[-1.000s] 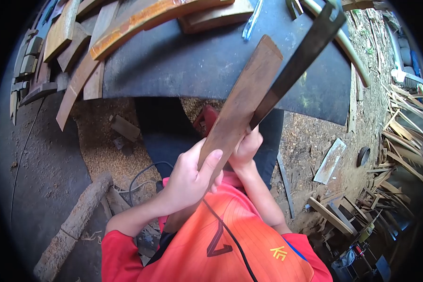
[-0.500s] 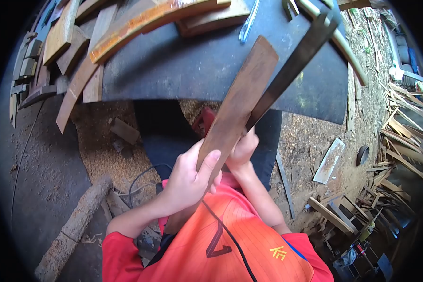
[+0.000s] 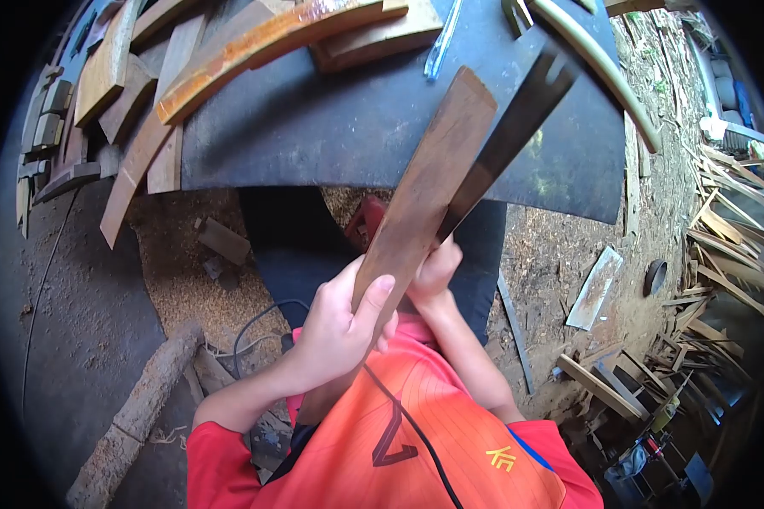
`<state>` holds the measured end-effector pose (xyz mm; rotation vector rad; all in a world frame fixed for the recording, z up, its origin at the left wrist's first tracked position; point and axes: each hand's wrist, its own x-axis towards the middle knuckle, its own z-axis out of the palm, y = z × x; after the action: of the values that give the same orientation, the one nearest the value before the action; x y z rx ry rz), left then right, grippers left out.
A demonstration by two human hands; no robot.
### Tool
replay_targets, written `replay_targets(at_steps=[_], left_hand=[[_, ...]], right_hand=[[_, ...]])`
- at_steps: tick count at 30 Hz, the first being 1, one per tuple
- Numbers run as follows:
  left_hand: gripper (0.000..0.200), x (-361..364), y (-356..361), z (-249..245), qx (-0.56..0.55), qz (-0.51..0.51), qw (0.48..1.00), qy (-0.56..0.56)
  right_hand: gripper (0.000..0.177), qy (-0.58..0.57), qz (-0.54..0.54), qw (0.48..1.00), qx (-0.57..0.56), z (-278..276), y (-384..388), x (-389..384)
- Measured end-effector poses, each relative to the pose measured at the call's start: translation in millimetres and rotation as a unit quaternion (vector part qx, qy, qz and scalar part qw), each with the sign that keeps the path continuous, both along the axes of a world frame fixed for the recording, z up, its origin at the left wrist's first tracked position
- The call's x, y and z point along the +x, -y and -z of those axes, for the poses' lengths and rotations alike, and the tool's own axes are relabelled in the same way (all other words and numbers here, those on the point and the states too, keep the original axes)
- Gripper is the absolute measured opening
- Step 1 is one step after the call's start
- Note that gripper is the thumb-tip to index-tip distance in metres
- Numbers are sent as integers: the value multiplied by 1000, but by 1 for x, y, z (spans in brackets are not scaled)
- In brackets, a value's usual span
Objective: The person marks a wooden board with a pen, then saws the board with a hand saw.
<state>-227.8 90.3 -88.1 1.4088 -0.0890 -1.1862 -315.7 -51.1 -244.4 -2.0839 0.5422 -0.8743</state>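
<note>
A long brown wooden board (image 3: 429,178) slants up from my waist over the edge of the black table (image 3: 306,140). My left hand (image 3: 339,318) is wrapped round its lower part, thumb along its face. My right hand (image 3: 437,270) is closed just behind the board's right edge, gripping a long dark flat blade (image 3: 505,140) with a notched far end. The blade points up and to the right and meets the board's edge near my fist. The handle is hidden inside my fingers.
On the table lie a curved orange-brown wood piece (image 3: 263,47), a clear blue plastic item (image 3: 443,42) and a curved pale rod (image 3: 607,64). Wood pieces (image 3: 106,68) crowd the left. Below are a log (image 3: 136,416), a red tool (image 3: 367,219) and scrap wood (image 3: 730,246).
The blade has swung slightly down and left, its notched end now showing more sharply. My left hand keeps its hold on the board; the view has shifted a little.
</note>
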Motion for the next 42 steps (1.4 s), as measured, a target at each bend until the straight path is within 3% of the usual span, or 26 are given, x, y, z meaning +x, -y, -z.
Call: replay_targets(at_steps=[2, 6, 10, 15, 18, 20, 22, 25, 27, 30, 33, 36, 40, 42], left_hand=[[35, -4, -4, 0, 9, 4, 1000, -12], [35, -1, -1, -4, -4, 2, 1000, -9], [36, -3, -3, 1, 4, 6, 1000, -11], [36, -1, 0, 1, -1, 1, 1000, -2], [35, -5, -4, 1, 6, 4, 1000, -13], [36, -4, -3, -2, 4, 3, 1000, -10], [36, -5, -1, 0, -2, -12, 1000, -7], [37, -5, -4, 3, 2, 5, 1000, -9], [37, -6, -6, 1, 6, 6, 1000, -11], [37, -1, 0, -3, -3, -1, 1000, -2], [37, -7, -4, 1, 8, 5, 1000, -14], [37, -7, -4, -2, 3, 2, 1000, -3], [36, -6, -3, 0, 8, 0, 1000, -6], [37, -6, -4, 0, 9, 4, 1000, -7]], right_hand=[[16, -32, -16, 999, 13, -27, 9, 6], [14, -7, 8, 1000, 2, 5, -9, -7], [22, 1, -10, 999, 45, -32, -3, 12], [36, 7, -4, 999, 42, 3, -12, 1], [34, 10, -11, 998, 55, -28, -4, 14], [28, 10, -3, 999, 47, 9, -16, -3], [25, 16, -4, 999, 28, 13, -8, 4], [32, 2, -26, 999, 47, -25, 4, 10], [27, 7, -8, 999, 41, 5, -11, -2], [21, 11, -1, 1000, 11, 8, -6, 3], [27, -3, -14, 1000, 24, -28, 2, 10], [23, 12, 0, 1000, -10, 20, -13, -8], [33, 5, -12, 998, 55, -30, -5, 11], [39, 9, -17, 996, 89, -2, -13, 2]])
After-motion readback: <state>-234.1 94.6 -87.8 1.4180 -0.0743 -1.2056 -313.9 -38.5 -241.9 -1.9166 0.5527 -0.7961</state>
